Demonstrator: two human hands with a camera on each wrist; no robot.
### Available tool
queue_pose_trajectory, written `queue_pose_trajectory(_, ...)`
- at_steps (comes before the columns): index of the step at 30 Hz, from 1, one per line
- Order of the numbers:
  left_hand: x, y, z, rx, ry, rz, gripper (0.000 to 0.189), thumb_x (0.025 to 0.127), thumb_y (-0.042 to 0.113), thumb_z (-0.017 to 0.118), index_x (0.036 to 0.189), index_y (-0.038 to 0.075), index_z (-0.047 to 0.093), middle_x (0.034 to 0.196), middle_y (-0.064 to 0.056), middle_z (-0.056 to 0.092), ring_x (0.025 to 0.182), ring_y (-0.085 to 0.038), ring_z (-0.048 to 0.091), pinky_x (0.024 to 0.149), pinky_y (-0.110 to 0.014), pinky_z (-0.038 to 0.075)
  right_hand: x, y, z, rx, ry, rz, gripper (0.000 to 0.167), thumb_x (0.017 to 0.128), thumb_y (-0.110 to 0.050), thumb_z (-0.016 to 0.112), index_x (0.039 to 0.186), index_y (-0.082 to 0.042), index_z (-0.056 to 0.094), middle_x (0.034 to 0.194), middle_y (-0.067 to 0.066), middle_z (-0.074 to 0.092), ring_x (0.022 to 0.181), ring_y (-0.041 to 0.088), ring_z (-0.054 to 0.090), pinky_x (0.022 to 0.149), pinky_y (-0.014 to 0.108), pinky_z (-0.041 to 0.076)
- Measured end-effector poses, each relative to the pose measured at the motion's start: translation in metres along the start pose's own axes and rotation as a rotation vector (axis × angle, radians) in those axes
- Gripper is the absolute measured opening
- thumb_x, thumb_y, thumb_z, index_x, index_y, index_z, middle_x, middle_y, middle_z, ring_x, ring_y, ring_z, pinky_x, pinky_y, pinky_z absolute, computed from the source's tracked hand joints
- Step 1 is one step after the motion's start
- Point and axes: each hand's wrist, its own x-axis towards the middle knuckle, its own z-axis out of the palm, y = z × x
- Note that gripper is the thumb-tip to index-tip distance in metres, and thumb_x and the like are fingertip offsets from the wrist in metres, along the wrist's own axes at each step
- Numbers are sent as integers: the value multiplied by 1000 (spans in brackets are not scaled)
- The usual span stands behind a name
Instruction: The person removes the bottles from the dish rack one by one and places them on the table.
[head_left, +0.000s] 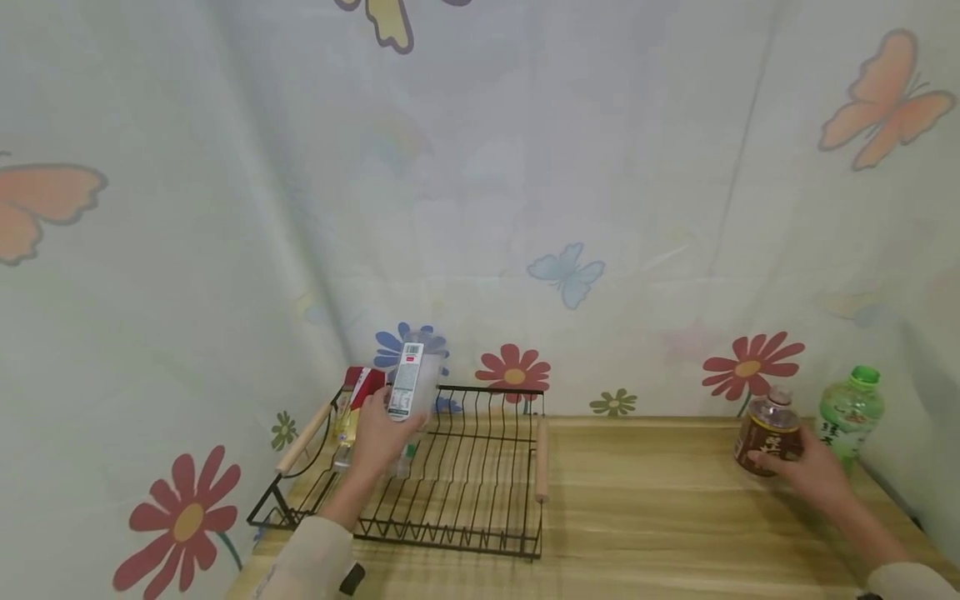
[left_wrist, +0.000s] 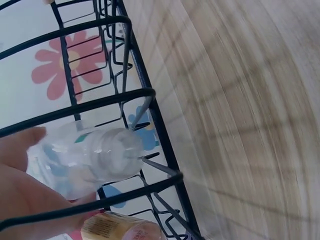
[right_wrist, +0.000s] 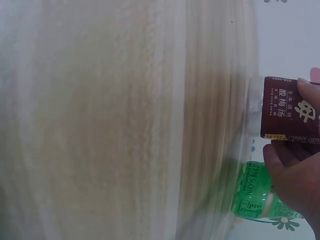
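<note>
My left hand (head_left: 382, 429) grips a clear plastic bottle (head_left: 426, 379) with a white barcoded label, over the left part of a black wire rack (head_left: 480, 467). In the left wrist view, fingers curl around this clear bottle (left_wrist: 95, 155) behind the rack's wires. Beside that hand, partly hidden, stands a red and yellow package (head_left: 365, 385). On the right, my right hand (head_left: 817, 471) grips a brown-labelled plum juice bottle (head_left: 767, 437), upright on the table. A green bottle (head_left: 851, 408) stands just right of it; the right wrist view shows its green base (right_wrist: 252, 190).
Wooden handles (head_left: 542, 458) flank the rack on both sides. A wood-grain table (head_left: 637, 500) runs between the rack and the bottles at right. Behind it hangs a pale curtain (head_left: 615, 183) printed with flowers and butterflies. A small black object (head_left: 352, 578) lies near the left sleeve.
</note>
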Motion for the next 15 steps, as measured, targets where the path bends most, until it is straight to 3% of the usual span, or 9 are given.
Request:
queue_pose_trajectory(6, -2, 8, -4, -65, 6, 105, 83, 89, 34, 86, 156, 8, 43, 135, -11, 54, 117, -31, 58, 95, -53, 57, -3, 0, -3, -39, -11, -9, 101, 98, -46, 75, 150, 23, 24, 142, 52, 37, 126, 68, 42, 100, 77, 40)
queue_pose_trajectory(15, -14, 30, -6, -70, -146, 267, 88, 87, 34, 89, 160, 16, 42, 146, -6, 54, 123, -29, 59, 97, -52, 57, -20, -18, -23, -34, 4, -94, 94, 103, -40, 72, 153, 23, 22, 146, 53, 33, 129, 69, 39, 98, 77, 42)
